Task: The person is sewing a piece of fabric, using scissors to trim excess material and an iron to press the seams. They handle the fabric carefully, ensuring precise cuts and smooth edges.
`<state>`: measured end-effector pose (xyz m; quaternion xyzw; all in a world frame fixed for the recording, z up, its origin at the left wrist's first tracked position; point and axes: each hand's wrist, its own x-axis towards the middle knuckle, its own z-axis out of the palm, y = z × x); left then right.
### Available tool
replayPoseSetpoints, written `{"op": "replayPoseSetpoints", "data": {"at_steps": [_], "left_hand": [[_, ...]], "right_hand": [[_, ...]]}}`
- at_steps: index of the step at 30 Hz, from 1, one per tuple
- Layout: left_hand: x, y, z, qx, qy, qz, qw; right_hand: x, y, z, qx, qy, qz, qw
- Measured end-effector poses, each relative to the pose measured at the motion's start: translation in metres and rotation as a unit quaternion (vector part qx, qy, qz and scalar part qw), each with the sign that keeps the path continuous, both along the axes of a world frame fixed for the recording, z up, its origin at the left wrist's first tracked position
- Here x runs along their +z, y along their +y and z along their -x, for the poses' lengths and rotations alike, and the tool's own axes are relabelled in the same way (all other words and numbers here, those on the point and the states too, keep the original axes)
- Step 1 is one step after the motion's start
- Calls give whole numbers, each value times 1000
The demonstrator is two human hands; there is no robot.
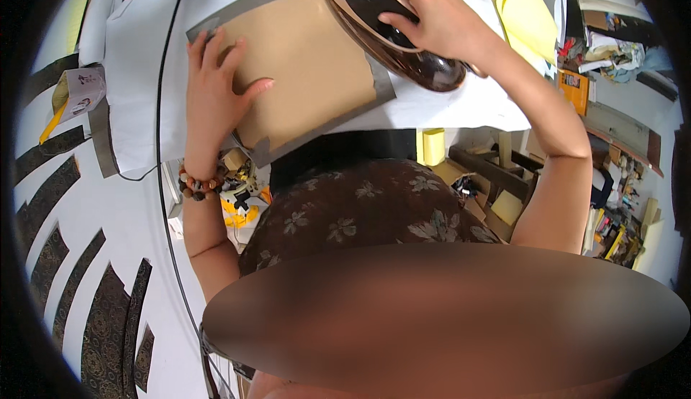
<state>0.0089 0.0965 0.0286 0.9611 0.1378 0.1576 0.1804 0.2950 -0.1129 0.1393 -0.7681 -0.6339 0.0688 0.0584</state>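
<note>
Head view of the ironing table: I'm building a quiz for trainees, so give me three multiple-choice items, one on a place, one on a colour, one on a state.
1. Where does the left hand lie?
A. flat on the tan sheet
B. on the black cable
C. on the yellow cloth

2. What colour is the iron?
A. white
B. dark brown
C. green

3. How does the right hand stand?
A. open in the air
B. closed on the iron
C. resting on the sheet

Answers: 1 A, the fingers are spread on the sheet's left part; 2 B, its glossy body is dark brown; 3 B, the fingers wrap the iron's top.
</note>
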Motion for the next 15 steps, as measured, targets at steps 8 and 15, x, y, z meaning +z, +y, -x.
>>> {"op": "replayPoseSetpoints", "data": {"at_steps": [8,15], "left_hand": [[13,-28,-16,-86,46,6,995],[4,-35,-24,-89,56,11,994]], "right_hand": [[12,-60,-6,-49,37,12,998],[2,-77,22,-147,72,77,983]]}}
